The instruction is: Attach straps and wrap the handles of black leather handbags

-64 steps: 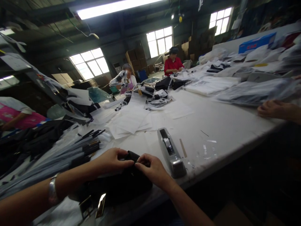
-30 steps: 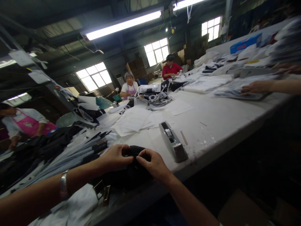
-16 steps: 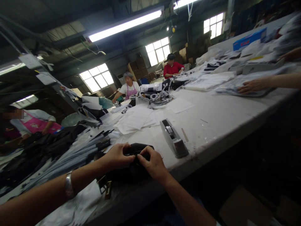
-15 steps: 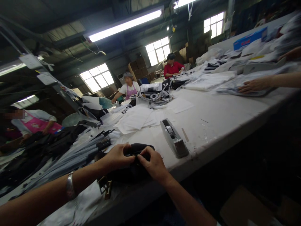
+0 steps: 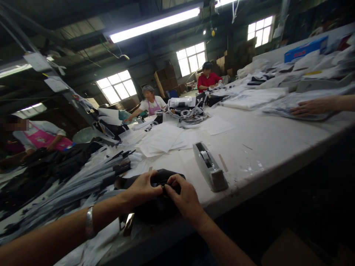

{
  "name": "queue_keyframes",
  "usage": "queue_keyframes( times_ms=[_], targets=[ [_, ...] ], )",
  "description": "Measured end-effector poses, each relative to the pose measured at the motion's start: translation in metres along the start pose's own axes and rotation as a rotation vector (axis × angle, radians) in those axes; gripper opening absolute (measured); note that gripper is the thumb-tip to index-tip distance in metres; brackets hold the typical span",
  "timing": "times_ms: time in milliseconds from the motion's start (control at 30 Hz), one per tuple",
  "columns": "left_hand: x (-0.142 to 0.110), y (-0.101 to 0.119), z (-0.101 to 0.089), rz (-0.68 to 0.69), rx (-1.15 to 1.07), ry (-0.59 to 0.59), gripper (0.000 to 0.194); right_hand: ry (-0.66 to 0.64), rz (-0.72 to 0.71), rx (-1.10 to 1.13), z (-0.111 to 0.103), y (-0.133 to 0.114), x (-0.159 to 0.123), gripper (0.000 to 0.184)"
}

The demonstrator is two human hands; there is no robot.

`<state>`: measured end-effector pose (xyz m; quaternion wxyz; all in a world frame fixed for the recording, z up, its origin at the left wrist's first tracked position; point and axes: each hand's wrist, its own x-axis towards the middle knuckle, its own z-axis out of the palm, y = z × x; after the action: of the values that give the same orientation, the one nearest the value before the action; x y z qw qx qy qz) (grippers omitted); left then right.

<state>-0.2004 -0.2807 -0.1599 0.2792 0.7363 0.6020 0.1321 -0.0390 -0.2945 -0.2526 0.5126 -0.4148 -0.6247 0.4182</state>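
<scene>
A black item (image 5: pixel 155 210) that looks like a bag lies at the near edge of the white table (image 5: pixel 263 144). My left hand (image 5: pixel 142 188) grips its upper edge, thumb and fingers closed on the dark material. Close beside it, my right hand (image 5: pixel 184 195) pinches at the same spot, where a small gold-coloured glint shows between the fingertips. What exactly the fingertips hold is too small to make out. A gold-coloured metal piece (image 5: pixel 128 223) hangs at the item's left side. To the right of my hands stands a grey tape dispenser (image 5: pixel 210 168).
Grey-blue straps (image 5: pixel 91 184) and dark goods (image 5: pixel 52 166) are piled at left. White sheets (image 5: pixel 163 138) and a wrapped bundle (image 5: pixel 184 109) lie beyond. A co-worker's hand (image 5: pixel 310 107) rests on plastic bags at right. Several people work farther back.
The view has shifted slightly, so the table and dispenser appear a little farther right. Both hands stay at the black item's edge, with fingertips slightly repositioned. The metal piece now catches bright light.
</scene>
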Motion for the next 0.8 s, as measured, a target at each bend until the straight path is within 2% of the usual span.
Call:
queue_keyframes(
  times_ms=[133,233,400,467,567,633,733,800],
  targets=[
    [-0.001,-0.007,-0.004,0.033,-0.065,-0.051,0.04,-0.064,0.023,0.007,-0.01,-0.003,0.004,0.007],
    [-0.003,-0.011,-0.003,0.038,-0.083,-0.055,0.042,-0.096,0.02,-0.015,-0.01,-0.006,0.003,0.007],
    [-0.002,-0.014,0.007,0.048,-0.087,0.052,0.037,0.02,-0.071,-0.241,0.004,-0.007,-0.001,0.006],
    [0.0,-0.011,0.004,0.067,-0.031,0.058,0.033,0.007,-0.093,-0.236,0.004,-0.006,0.001,0.006],
    [0.002,-0.001,-0.017,0.17,0.09,-0.076,0.029,-0.091,-0.093,-0.152,-0.008,-0.005,0.006,0.006],
    [0.001,0.006,-0.038,0.211,0.152,-0.14,0.036,-0.113,-0.107,-0.198,-0.021,-0.008,0.011,0.007],
    [-0.005,0.006,-0.069,0.218,0.136,-0.052,0.044,-0.055,-0.187,-0.361,-0.036,-0.019,0.019,0.007],
    [-0.013,-0.005,-0.083,0.184,0.08,0.012,0.045,-0.04,-0.283,-0.406,-0.037,-0.03,0.027,0.011]
  ],
)
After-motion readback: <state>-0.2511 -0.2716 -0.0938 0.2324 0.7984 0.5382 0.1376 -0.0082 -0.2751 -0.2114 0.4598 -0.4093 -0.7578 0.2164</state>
